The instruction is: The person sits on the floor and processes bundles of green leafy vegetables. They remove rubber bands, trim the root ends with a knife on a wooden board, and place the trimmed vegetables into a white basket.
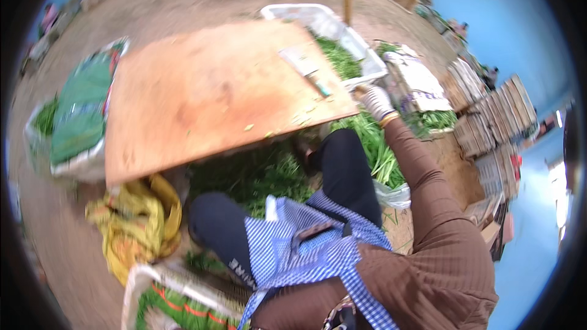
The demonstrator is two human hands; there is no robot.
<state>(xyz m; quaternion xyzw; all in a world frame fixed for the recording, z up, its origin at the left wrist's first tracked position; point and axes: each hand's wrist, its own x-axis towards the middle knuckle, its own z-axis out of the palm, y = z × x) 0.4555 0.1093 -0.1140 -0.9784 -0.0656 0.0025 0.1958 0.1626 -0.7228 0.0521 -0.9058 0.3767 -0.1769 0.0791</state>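
Observation:
My right hand (375,101), in a striped knitted glove, reaches to the near end of a white plastic crate (373,62) of loose green leafy stalks (339,57), beside the board's right corner. Blur hides whether its fingers grip anything. At the bottom edge, my left hand (158,318) is partly visible over bundled greens (183,309) tied with red bands in a white box (142,275); its fingers are unclear. Before me stands a wooden board table (192,82). A cleaver (300,62) with a teal handle lies on it, near several leaf scraps (302,121).
Loose greens (376,151) in a plastic bag lie by my right knee, with more greens (257,174) under the table. A yellow sack (133,224) sits at left, near a green-covered bale (80,105). Stacked flattened cartons (497,114) and a white-covered crate (419,80) stand at right.

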